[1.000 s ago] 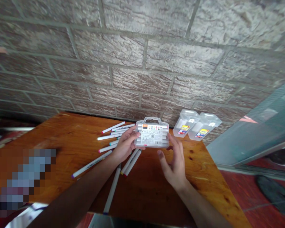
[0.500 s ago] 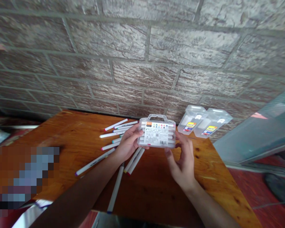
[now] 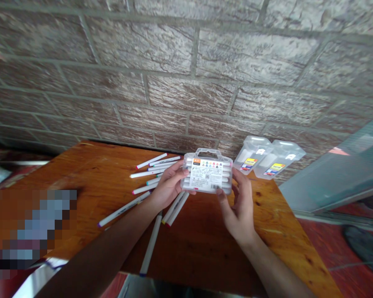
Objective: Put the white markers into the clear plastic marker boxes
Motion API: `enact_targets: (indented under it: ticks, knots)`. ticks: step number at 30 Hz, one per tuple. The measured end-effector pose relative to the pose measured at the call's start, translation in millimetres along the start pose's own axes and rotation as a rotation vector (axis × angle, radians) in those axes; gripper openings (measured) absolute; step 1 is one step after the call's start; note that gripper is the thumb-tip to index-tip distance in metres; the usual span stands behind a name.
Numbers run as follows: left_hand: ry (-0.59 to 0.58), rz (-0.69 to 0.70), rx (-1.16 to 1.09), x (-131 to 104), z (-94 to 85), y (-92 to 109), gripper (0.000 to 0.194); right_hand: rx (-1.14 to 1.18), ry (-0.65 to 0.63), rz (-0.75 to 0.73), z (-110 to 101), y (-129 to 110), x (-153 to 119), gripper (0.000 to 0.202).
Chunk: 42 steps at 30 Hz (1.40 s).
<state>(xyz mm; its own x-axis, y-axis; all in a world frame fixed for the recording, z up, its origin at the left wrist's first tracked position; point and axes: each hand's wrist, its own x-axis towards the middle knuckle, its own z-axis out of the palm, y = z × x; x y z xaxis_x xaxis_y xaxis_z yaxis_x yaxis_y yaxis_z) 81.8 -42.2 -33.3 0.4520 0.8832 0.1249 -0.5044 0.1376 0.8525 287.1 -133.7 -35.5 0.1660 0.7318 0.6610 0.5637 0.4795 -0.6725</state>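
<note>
A clear plastic marker case (image 3: 207, 174) with a top handle and a printed white label is held up over the wooden table. White markers lie in rows inside it. My left hand (image 3: 169, 186) grips its left end, thumb on the front. At the opposite end, my right hand (image 3: 240, 209) has its thumb on the lower right corner and its fingers around the right side, partly hidden. Several loose white markers (image 3: 149, 174) with coloured ends lie left of and behind my left hand. Two more markers (image 3: 175, 210) lie below the case, and another marker (image 3: 151, 246) points toward the table's front edge.
Two clear plastic containers (image 3: 251, 155) with yellow labels stand side by side at the back right, by the brick wall (image 3: 186, 91). The wooden table (image 3: 224, 256) ends at the right above a red floor (image 3: 335, 244). A blurred-out patch covers the lower left.
My right thumb has come onto the case's lower right corner, and the right fingers have closed in on that side. The case has shifted very slightly right.
</note>
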Motion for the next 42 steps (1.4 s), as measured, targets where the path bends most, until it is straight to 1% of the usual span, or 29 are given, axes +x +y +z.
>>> enact_targets:
  ticks: [5, 8, 10, 12, 15, 16, 17, 19, 21, 23, 24, 26, 28, 29, 30, 32, 34, 35, 36, 37, 38, 39, 41, 42]
  knots:
    - [-0.01, -0.008, -0.006, -1.5, 2.5, 1.9, 0.044, 0.158, -0.032, 0.105, 6.2, 9.3, -5.2, 0.071]
    - [-0.009, -0.018, -0.001, -1.3, 2.6, 2.1, 0.046, 0.21, -0.023, 0.152, 9.0, 12.6, -5.7, 0.071]
    - [-0.01, -0.021, -0.001, -0.9, 2.3, 1.8, 0.046, 0.292, -0.013, 0.199, 9.9, 12.3, -3.6, 0.071]
    - [-0.008, -0.019, -0.005, -0.6, 2.1, 1.6, 0.046, 0.409, -0.018, 0.285, 9.9, 10.0, 0.0, 0.064]
    - [-0.01, -0.015, -0.004, -0.5, 1.9, 1.5, 0.046, 0.557, -0.095, 0.445, 8.5, 5.4, 5.9, 0.038]
    - [-0.014, -0.016, 0.003, -0.3, 1.7, 1.3, 0.046, 0.591, -0.123, 0.481, 7.9, 4.1, 7.3, 0.033]
    - [-0.017, -0.018, 0.014, -0.1, 1.4, 1.0, 0.047, 0.616, -0.141, 0.503, 7.4, 3.0, 8.5, 0.031]
    - [-0.019, -0.021, 0.052, 1.2, -0.3, -0.5, 0.05, 0.627, -0.14, 0.503, 7.3, 1.9, 9.6, 0.032]
    - [-0.011, 0.0, 0.127, 3.8, -3.7, -2.8, 0.05, 0.595, -0.119, 0.474, 8.5, 2.2, 9.4, 0.033]
    - [0.022, 0.068, 0.258, 6.9, -8.4, -4.9, 0.049, 0.539, -0.084, 0.435, 10.6, 4.1, 8.4, 0.033]
    - [0.054, 0.115, 0.348, 8.2, -10.8, -5.5, 0.049, 0.504, -0.064, 0.412, 11.7, 5.6, 7.6, 0.033]
    - [0.154, 0.212, 0.555, 9.5, -13.9, -5.5, 0.052, 0.419, -0.027, 0.358, 13.1, 10.1, 5.6, 0.03]
    - [0.243, 0.285, 0.713, 7.9, -12.3, -4.6, 0.051, 0.324, 0.001, 0.299, 12.9, 15.6, 3.7, 0.027]
    - [0.257, 0.302, 0.753, 6.0, -9.0, -4.2, 0.051, 0.276, 0.013, 0.27, 12.0, 18.4, 2.9, 0.026]
    - [0.243, 0.302, 0.766, 3.6, -4.1, -4.3, 0.051, 0.224, 0.024, 0.24, 10.6, 20.8, 2.4, 0.025]
    - [0.147, 0.244, 0.72, -1.6, 9.5, -6.2, 0.059, 0.115, 0.036, 0.161, 7.4, 23.9, 2.0, 0.023]
    - [0.064, 0.152, 0.618, -5.3, 24.8, -10.7, 0.072, 0.03, 0.008, 0.058, 4.9, 24.1, 2.1, 0.025]
    - [0.014, 0.111, 0.544, -6.0, 31.7, -13.7, 0.072, 0.001, -0.019, 0.006, 4.7, 23.3, 2.0, 0.027]
    - [-0.048, 0.079, 0.461, -5.9, 37.4, -17.0, 0.066, -0.017, -0.05, -0.039, 5.3, 21.9, 1.6, 0.03]
    - [-0.06, 0.066, 0.395, -4.8, 41.6, -20.3, 0.057, -0.04, -0.082, -0.082, 6.7, 20.3, 0.8, 0.033]
    - [-0.053, 0.059, 0.355, -3.0, 44.2, -23.5, 0.05, -0.075, -0.113, -0.123, 8.8, 18.4, -0.2, 0.037]
    - [-0.018, 0.064, 0.321, -0.6, 45.3, -26.2, 0.046, -0.114, -0.139, -0.16, 11.2, 16.3, -1.5, 0.04]
    - [0.084, 0.09, 0.266, 5.1, 43.9, -30.0, 0.046, -0.216, -0.182, -0.237, 14.9, 12.0, -3.3, 0.046]
    - [0.116, 0.103, 0.257, 8.1, 41.9, -30.8, 0.048, -0.236, -0.194, -0.262, 15.2, 10.0, -3.2, 0.049]
